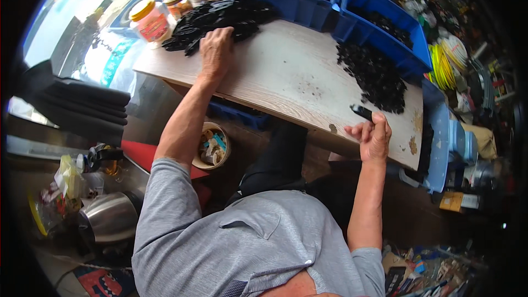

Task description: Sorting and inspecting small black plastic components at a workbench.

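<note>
My left hand (pixel 216 52) is at the near edge of a heap of glossy black strip-like pieces (pixel 192 25), at the back left of the table. Its fingers are bent down and together, and their tips are hidden from here. Over the right part of the table, my right hand (pixel 374 138) is closed, with thumb and forefinger on a short black tool (pixel 361 111) whose small end points up and left. Just beyond that tool lies a second heap of small black pieces (pixel 374 74). Both heaps rest on the pale wooden table (pixel 286 66).
Blue bins (pixel 385 47) holding black pieces line the table's far side. Lidded jars (pixel 149 21) stand at the back left. Below the table is a round bucket (pixel 213 146) with scraps. A metal kettle (pixel 110 217) stands at my left, and a yellow coil (pixel 441 67) lies at the right.
</note>
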Action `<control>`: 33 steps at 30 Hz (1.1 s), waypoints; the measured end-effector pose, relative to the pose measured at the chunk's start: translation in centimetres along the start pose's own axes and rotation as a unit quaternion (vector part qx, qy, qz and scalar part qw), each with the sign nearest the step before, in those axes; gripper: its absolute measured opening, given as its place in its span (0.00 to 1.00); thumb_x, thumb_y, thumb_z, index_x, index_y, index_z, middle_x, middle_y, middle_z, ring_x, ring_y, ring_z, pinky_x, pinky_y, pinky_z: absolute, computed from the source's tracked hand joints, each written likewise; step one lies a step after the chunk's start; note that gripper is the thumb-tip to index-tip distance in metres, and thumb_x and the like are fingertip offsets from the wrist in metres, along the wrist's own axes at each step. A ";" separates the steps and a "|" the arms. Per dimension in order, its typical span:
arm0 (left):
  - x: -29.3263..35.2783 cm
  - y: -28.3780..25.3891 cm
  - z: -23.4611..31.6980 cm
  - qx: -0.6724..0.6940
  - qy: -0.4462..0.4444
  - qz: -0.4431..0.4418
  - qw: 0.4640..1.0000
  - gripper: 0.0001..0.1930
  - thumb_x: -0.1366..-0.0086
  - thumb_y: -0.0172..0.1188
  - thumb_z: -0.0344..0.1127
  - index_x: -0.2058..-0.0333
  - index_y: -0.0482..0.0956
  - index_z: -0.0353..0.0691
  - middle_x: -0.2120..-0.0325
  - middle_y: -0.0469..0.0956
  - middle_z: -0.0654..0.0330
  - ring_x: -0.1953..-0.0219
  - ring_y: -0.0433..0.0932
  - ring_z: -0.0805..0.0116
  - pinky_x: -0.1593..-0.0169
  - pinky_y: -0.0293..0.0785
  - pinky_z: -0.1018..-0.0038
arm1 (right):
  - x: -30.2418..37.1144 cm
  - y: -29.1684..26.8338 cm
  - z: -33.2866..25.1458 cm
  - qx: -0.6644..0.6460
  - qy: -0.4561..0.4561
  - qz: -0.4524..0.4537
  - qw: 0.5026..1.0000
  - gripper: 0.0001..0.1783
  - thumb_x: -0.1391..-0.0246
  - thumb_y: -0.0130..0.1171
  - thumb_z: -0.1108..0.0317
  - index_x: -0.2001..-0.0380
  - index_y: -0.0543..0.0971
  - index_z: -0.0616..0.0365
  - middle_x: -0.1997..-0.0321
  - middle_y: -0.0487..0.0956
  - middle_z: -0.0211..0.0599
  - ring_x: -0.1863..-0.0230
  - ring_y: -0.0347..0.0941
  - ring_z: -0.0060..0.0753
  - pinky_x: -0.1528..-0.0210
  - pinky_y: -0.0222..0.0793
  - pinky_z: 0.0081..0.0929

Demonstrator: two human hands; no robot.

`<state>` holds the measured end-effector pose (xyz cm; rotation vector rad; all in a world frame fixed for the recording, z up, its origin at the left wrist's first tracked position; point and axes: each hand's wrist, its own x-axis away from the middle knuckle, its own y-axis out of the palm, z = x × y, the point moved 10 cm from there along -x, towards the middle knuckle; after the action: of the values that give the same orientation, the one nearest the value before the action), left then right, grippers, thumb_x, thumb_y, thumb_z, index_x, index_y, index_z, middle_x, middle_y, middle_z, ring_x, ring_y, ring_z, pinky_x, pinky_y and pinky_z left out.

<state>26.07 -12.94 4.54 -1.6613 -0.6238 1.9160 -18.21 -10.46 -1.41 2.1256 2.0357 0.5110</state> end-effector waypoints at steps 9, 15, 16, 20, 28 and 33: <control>2.3 -0.2 9.0 0.193 0.070 -0.072 0.976 0.11 0.39 0.57 0.23 0.58 0.78 0.38 0.57 0.78 0.51 0.58 0.78 0.48 0.55 0.75 0.61 | -1.0 -11.2 -4.2 -0.019 0.003 0.223 0.975 0.22 0.43 0.59 0.50 0.73 0.67 0.57 0.93 0.59 0.33 0.82 0.71 0.38 0.68 0.81 0.55; 3.3 0.4 14.5 0.234 0.153 -0.161 0.946 0.16 0.39 0.58 0.24 0.52 0.76 0.40 0.57 0.78 0.53 0.57 0.77 0.51 0.53 0.73 0.62 | 0.2 -16.5 -7.8 -0.012 -0.039 0.343 0.938 0.26 0.45 0.62 0.52 0.53 0.70 0.61 0.90 0.61 0.34 0.81 0.71 0.40 0.69 0.80 0.53; 3.6 0.6 15.6 0.226 0.190 -0.167 0.941 0.17 0.39 0.57 0.25 0.50 0.75 0.40 0.57 0.78 0.54 0.57 0.76 0.53 0.53 0.72 0.62 | 0.1 -16.5 -7.4 -0.011 -0.041 0.344 0.938 0.26 0.45 0.62 0.52 0.53 0.70 0.61 0.90 0.61 0.34 0.81 0.71 0.40 0.69 0.80 0.53; 3.6 1.0 16.1 0.179 0.181 -0.163 0.953 0.14 0.37 0.59 0.34 0.53 0.77 0.41 0.56 0.79 0.58 0.50 0.73 0.56 0.50 0.67 0.60 | -1.0 -11.5 -4.9 0.046 -0.003 0.250 0.967 0.16 0.50 0.68 0.60 0.67 0.77 0.62 0.91 0.62 0.31 0.88 0.68 0.36 0.72 0.80 0.48; 2.8 1.6 15.6 0.142 0.115 -0.188 0.965 0.16 0.38 0.63 0.39 0.53 0.79 0.41 0.52 0.77 0.57 0.46 0.71 0.54 0.45 0.65 0.60 | -3.2 -3.4 -1.8 0.278 0.119 0.129 0.944 0.14 0.49 0.68 0.62 0.63 0.80 0.58 0.88 0.66 0.25 0.90 0.65 0.21 0.85 0.74 0.26; 4.7 -3.4 15.4 0.373 -0.004 -0.002 0.928 0.13 0.41 0.65 0.25 0.56 0.79 0.38 0.63 0.80 0.56 0.61 0.78 0.62 0.61 0.74 0.70 | -3.9 -1.3 -2.0 0.385 0.094 0.125 0.909 0.16 0.48 0.68 0.60 0.62 0.81 0.60 0.81 0.72 0.29 0.89 0.63 0.19 0.88 0.68 0.24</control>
<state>10.57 -7.41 5.42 -1.1471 0.1172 1.8232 -20.17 -14.52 -0.55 2.8955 2.3432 -0.1190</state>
